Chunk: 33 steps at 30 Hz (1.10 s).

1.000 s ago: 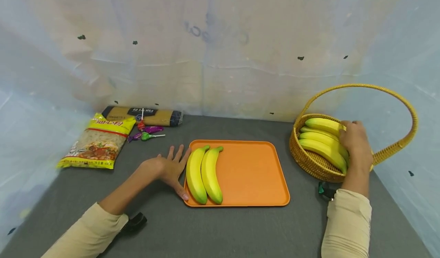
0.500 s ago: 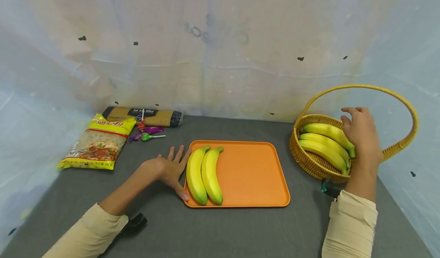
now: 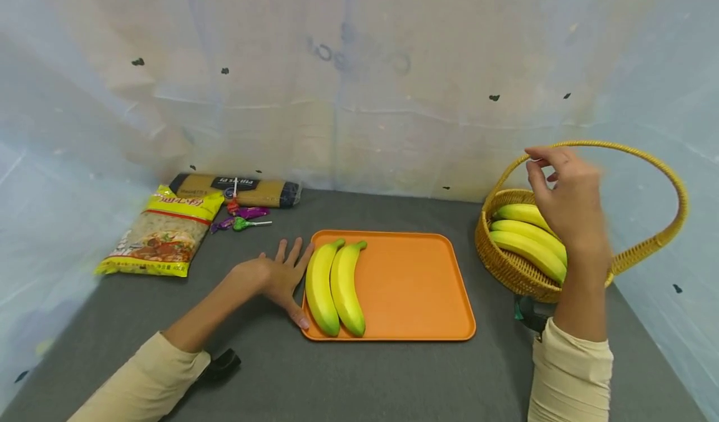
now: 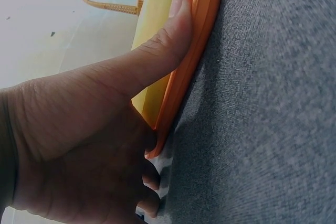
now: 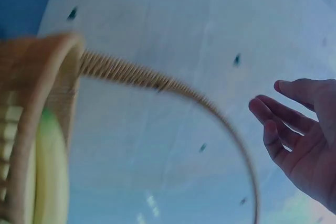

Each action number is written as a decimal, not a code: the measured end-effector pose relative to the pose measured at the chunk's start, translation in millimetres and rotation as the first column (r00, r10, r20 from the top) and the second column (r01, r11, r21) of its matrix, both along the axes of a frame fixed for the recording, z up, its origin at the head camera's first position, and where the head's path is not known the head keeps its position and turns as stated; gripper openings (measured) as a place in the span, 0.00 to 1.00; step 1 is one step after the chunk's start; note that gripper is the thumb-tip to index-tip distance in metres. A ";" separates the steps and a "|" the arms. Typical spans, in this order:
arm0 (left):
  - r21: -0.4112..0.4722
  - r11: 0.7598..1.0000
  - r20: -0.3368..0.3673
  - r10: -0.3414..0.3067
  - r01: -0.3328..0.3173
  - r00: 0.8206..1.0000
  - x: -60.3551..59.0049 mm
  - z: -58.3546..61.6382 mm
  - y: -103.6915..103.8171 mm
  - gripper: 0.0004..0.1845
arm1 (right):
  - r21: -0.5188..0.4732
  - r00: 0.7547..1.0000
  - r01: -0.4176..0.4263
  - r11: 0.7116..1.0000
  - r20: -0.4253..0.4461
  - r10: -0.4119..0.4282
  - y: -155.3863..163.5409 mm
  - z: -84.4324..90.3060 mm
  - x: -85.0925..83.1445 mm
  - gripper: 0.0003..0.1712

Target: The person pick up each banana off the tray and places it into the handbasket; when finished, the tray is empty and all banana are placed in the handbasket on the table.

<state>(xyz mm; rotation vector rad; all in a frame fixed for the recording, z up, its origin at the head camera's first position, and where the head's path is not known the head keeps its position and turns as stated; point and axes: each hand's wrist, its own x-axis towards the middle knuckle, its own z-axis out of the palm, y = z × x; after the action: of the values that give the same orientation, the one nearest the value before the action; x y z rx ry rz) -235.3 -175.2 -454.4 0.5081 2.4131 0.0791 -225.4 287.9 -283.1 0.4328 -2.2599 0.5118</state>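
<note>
My left hand (image 3: 278,279) rests with fingers spread at the left edge of the orange tray (image 3: 412,284), the thumb lying along its rim. Two yellow bananas (image 3: 346,289) with green tips lie side by side on the tray, right beside that hand. My right hand (image 3: 570,188) is raised over the wicker basket (image 3: 505,272), near its arched handle (image 3: 646,153). Its fingers are loosely bent and hold nothing, as the right wrist view also shows. Inside the basket lie several bananas (image 3: 528,255), partly covered by the right hand and forearm in the head view.
On the left lies a yellow food packet (image 3: 157,235), with a spaghetti pack (image 3: 253,191) behind it. Near them are a green lollipop (image 3: 241,223), a red one and purple-wrapped candies (image 3: 253,212). Pale plastic sheeting (image 3: 393,128) borders the grey table (image 3: 393,378).
My right hand has let go of the rearmost banana in the basket, then risen and shifted left toward the handle. That banana sits lower now. My left hand stays put.
</note>
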 end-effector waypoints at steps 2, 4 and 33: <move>0.001 1.000 0.001 0.003 -0.003 1.000 1.1 0.2 -0.2 0.95 | 0.045 0.997 -0.072 0.996 0.028 0.071 -15.2 1.5 3.6 0.16; 0.003 1.000 -0.001 0.005 -0.005 1.000 1.8 -0.2 -0.4 0.95 | 0.101 0.987 -0.155 0.983 0.065 0.149 -31.4 0.7 6.0 0.19; -0.018 1.000 0.002 0.003 -0.003 1.000 2.6 0.3 0.5 0.94 | 0.610 0.700 -0.694 0.382 0.697 0.159 -188.4 -88.0 22.1 0.29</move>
<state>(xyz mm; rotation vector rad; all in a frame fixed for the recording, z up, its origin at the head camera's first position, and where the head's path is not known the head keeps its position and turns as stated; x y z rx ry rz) -232.7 -174.6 -454.1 0.4960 2.4107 0.0591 -203.3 99.5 -371.1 1.6708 -2.8232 -0.4023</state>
